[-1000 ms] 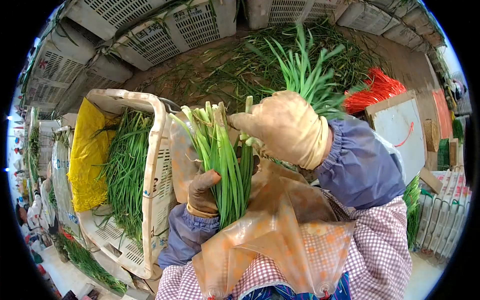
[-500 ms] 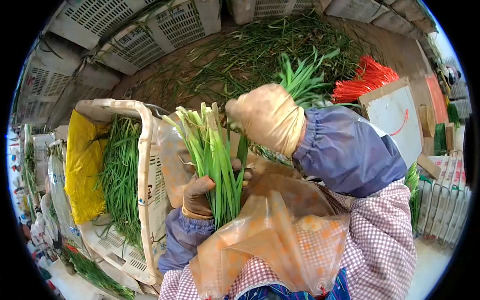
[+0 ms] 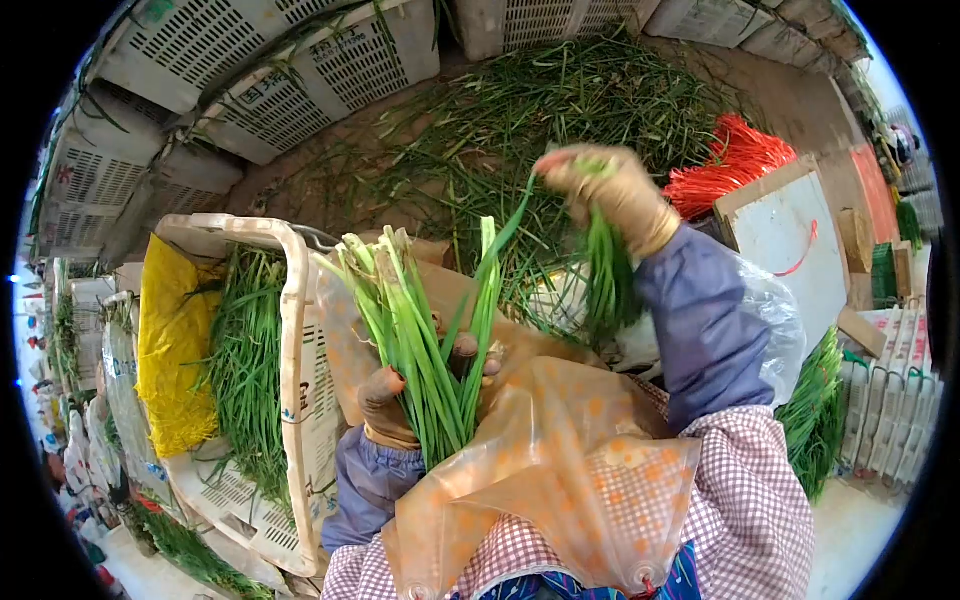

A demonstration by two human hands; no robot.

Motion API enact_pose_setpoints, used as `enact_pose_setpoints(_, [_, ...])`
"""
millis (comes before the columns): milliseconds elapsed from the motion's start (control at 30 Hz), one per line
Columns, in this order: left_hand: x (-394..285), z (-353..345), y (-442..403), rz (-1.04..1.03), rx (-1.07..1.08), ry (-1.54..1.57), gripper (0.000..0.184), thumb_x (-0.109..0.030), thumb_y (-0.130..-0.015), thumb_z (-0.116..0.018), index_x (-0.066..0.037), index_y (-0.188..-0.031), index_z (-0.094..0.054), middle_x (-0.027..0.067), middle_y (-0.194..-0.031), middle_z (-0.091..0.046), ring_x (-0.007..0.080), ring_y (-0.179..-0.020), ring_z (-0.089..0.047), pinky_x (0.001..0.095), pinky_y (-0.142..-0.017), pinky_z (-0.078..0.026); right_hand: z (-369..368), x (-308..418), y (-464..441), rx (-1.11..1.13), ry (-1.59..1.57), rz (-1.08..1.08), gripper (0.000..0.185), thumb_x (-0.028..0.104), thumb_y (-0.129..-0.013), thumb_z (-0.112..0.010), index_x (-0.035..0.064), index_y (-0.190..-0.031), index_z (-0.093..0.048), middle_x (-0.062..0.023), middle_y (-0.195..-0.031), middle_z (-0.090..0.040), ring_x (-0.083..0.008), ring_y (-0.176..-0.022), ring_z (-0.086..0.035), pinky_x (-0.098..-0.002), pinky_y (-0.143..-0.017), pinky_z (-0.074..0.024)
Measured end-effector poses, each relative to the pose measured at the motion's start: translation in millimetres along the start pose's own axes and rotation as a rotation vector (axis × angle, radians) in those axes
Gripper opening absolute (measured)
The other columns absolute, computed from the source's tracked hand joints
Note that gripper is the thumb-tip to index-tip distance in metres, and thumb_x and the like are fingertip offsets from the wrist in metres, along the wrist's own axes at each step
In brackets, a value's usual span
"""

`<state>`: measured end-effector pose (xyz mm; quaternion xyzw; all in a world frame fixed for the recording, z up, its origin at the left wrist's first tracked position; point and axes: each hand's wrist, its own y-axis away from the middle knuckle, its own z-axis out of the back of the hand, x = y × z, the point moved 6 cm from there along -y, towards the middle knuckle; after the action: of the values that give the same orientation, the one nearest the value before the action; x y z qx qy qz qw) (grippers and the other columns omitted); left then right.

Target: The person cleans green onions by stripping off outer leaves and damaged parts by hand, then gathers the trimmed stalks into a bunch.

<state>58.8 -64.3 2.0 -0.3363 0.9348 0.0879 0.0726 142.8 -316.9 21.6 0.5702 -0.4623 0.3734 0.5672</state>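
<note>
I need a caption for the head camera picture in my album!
Gloved left hand holds green stalks beside a crate of leaves; the right hand grips another bunch.

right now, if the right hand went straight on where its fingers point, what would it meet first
The right hand would likely meet the long green leaf rising from the bunch; the fingertips seem to touch it. Beyond lies the loose leaf pile, depth unclear.

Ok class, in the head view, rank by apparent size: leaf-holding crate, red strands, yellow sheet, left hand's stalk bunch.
1. Leaf-holding crate
2. Stalk bunch and yellow sheet: too alike to rank
3. Red strands
</note>
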Motion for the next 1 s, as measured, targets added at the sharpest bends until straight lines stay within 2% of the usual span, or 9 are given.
enact_pose_setpoints(167, [-1.1,-5.6,2.5,0.022,-0.003,-0.009,0.067,-0.021,-0.071,-0.065,-0.012,-0.133,-0.040,0.0201,-0.127,-0.048,0.0482,-0.118,-0.040,0.0542,-0.102,-0.034,-66.1,-12.0,22.2,0.274,-0.264,-0.116,0.032,0.020,-0.080,-0.069,-0.0014,-0.103,-0.062,0.0015,-0.066,-0.058,-0.0042,-0.046,-0.045,-0.0181,-0.040,-0.0341])
enact_pose_setpoints(333, [1.0,-9.5,3.0,-0.017,0.096,0.060,0.064,-0.021,-0.074,-0.062,-0.012,-0.134,-0.040,0.0184,-0.130,-0.046,0.0475,-0.122,-0.036,0.0576,-0.104,-0.027,-49.8,-22.3,-4.5,0.252,0.026,-0.083,0.025,0.018,-0.082,-0.066,0.0000,-0.099,-0.064,0.0010,-0.058,-0.056,-0.0058,-0.044,-0.046,-0.0188,-0.040,-0.0362])
enact_pose_setpoints(500, [-4.0,-0.6,7.9,-0.028,0.128,0.049,0.065,-0.022,-0.074,-0.063,-0.012,-0.133,-0.040,0.0165,-0.133,-0.044,0.0473,-0.124,-0.034,0.0583,-0.105,-0.027,-72.9,-35.7,31.8,0.740,0.169,-0.097,0.022,0.016,-0.079,-0.069,0.0044,-0.097,-0.067,0.0005,-0.064,-0.058,-0.0064,-0.052,-0.053,-0.0206,-0.044,-0.0408])
enact_pose_setpoints(600, [-4.3,-5.3,7.4,-0.075,0.148,0.094,0.065,-0.022,-0.074,-0.063,-0.012,-0.133,-0.040,0.0161,-0.134,-0.043,0.0467,-0.124,-0.035,0.0606,-0.103,-0.028,-44.6,-50.0,12.3,0.537,0.421,-0.064,0.018,0.018,-0.076,-0.071,0.0022,-0.084,-0.069,-0.0029,-0.072,-0.064,-0.0101,-0.057,-0.056,-0.0242,-0.051,-0.0471])
enact_pose_setpoints(667, [-5.2,-6.6,8.5,-0.085,0.180,0.109,0.065,-0.022,-0.074,-0.063,-0.012,-0.133,-0.040,0.0166,-0.133,-0.043,0.0463,-0.124,-0.035,0.0616,-0.102,-0.028,6.3,-61.2,-24.2,0.241,0.783,0.076,0.031,0.021,-0.076,-0.070,0.0037,-0.101,-0.064,-0.0058,-0.085,-0.065,-0.0160,-0.067,-0.059,-0.0262,-0.062,-0.0493])
enact_pose_setpoints(733, [-6.9,-9.7,6.4,-0.088,0.224,0.117,0.065,-0.023,-0.074,-0.063,-0.012,-0.133,-0.040,0.0171,-0.133,-0.043,0.0460,-0.124,-0.035,0.0626,-0.101,-0.029,55.4,-56.5,-33.7,-0.295,1.112,-0.075,0.050,0.024,-0.078,-0.068,0.0057,-0.121,-0.053,-0.0102,-0.102,-0.064,-0.0264,-0.082,-0.061,-0.0258,-0.073,-0.0501])
enact_pose_setpoints(767, [-6.8,-8.4,6.4,-0.105,0.201,0.107,0.065,-0.023,-0.074,-0.063,-0.011,-0.133,-0.040,0.0179,-0.133,-0.043,0.0453,-0.123,-0.037,0.0612,-0.101,-0.030,53.3,-49.8,-29.7,-0.335,1.079,0.031,0.059,0.023,-0.077,-0.070,0.0076,-0.128,-0.047,-0.0091,-0.095,-0.063,-0.0200,-0.079,-0.060,-0.0258,-0.072,-0.0494])
enact_pose_setpoints(867, [-0.6,-7.6,1.2,-0.096,0.091,0.028,0.061,-0.025,-0.075,-0.065,-0.008,-0.128,-0.041,0.0152,-0.126,-0.046,0.0399,-0.117,-0.043,0.0584,-0.099,-0.033,-36.1,14.6,18.1,0.166,-0.045,0.032,0.063,0.005,-0.077,-0.068,0.0090,-0.133,-0.041,0.0033,-0.074,-0.055,-0.0038,-0.063,-0.049,-0.0182,-0.054,-0.0413])
enact_pose_setpoints(1000, [-10.8,31.4,15.2,-0.205,0.059,-0.192,0.056,-0.027,-0.080,-0.061,-0.007,-0.128,-0.041,0.0109,-0.124,-0.048,0.0365,-0.118,-0.043,0.0540,-0.093,-0.034,-91.0,17.3,29.8,0.370,-0.039,0.016,0.030,0.020,-0.073,-0.074,0.0059,-0.098,-0.067,-0.0016,-0.087,-0.065,-0.0079,-0.078,-0.057,-0.0257,-0.072,-0.0462])
